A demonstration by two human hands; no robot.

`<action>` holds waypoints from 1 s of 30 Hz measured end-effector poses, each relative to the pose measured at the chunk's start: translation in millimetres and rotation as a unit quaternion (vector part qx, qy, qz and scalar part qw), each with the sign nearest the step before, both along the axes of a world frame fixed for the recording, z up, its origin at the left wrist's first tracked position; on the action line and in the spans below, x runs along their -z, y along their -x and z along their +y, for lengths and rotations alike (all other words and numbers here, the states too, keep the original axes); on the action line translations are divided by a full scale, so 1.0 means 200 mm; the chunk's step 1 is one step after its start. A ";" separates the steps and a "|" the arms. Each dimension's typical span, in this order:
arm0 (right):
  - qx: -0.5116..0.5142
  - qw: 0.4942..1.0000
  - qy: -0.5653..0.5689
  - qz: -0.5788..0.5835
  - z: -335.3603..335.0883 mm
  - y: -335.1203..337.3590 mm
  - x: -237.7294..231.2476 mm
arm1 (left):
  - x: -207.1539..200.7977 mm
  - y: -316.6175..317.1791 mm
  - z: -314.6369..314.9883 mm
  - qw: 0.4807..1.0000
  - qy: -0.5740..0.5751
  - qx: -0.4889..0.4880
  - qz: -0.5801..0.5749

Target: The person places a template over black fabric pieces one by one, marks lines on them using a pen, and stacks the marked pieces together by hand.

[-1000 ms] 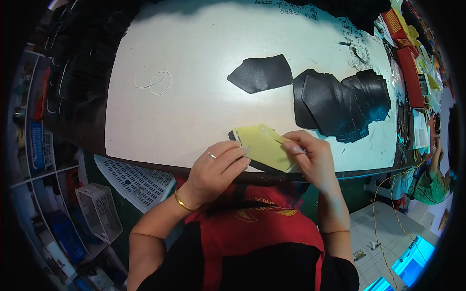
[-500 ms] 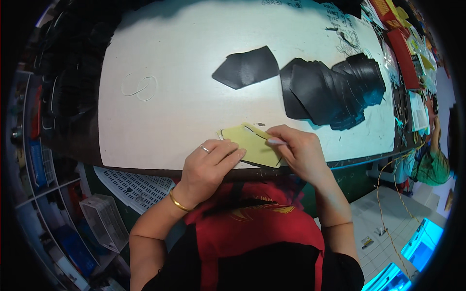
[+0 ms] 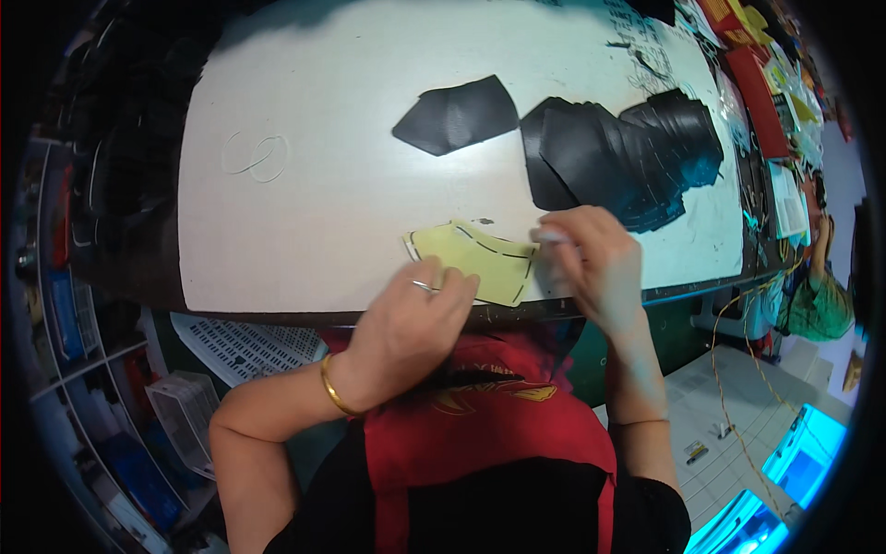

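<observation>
White table [image 3: 305, 212] is carrying a lone black piece [image 3: 457, 115] and a black stack [image 3: 628, 152] far right. Left hand [image 3: 406, 323] is pressing flat on the yellow template [image 3: 475, 261] at the near edge. Right hand [image 3: 586, 263] is pinching a small tool at the template's right edge, fingers closed.

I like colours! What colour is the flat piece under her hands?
Pale yellow template, seen from the head view.

Matt card and dull black sheet on my smooth white table.
Under my left hand [image 3: 406, 319] lies a yellow template [image 3: 475, 261], flat matt card; the black cut pieces [image 3: 628, 152] look leathery with faint sheen; the table [image 3: 314, 222] is smooth, matt white.
</observation>
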State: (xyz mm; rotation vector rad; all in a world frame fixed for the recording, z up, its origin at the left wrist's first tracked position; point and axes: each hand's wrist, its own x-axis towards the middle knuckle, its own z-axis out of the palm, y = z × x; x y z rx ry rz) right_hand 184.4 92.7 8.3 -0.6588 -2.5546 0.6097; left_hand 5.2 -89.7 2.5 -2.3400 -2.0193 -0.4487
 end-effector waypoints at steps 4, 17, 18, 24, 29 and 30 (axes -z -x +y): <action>-0.038 0.997 -0.070 0.017 0.04 0.09 -0.14 | 0.02 -0.08 -0.02 0.999 0.029 0.015 0.014; -0.155 0.985 -0.065 0.024 -0.05 0.50 -0.05 | 0.08 -0.08 -0.06 0.999 -0.044 0.026 0.016; -0.140 0.989 -0.002 0.037 -0.02 0.44 -0.06 | 0.08 -0.08 -0.05 0.998 -0.049 0.032 0.010; -0.073 0.987 0.145 0.001 -0.01 0.23 -0.03 | 0.07 -0.08 -0.05 0.999 -0.043 0.029 0.009; -0.070 0.997 -0.039 0.003 0.03 0.05 -0.05 | 0.09 -0.08 -0.06 0.999 -0.046 0.018 0.016; -0.026 0.999 -0.024 -0.011 0.03 -0.01 -0.07 | 0.09 -0.09 -0.06 0.999 -0.044 0.020 0.025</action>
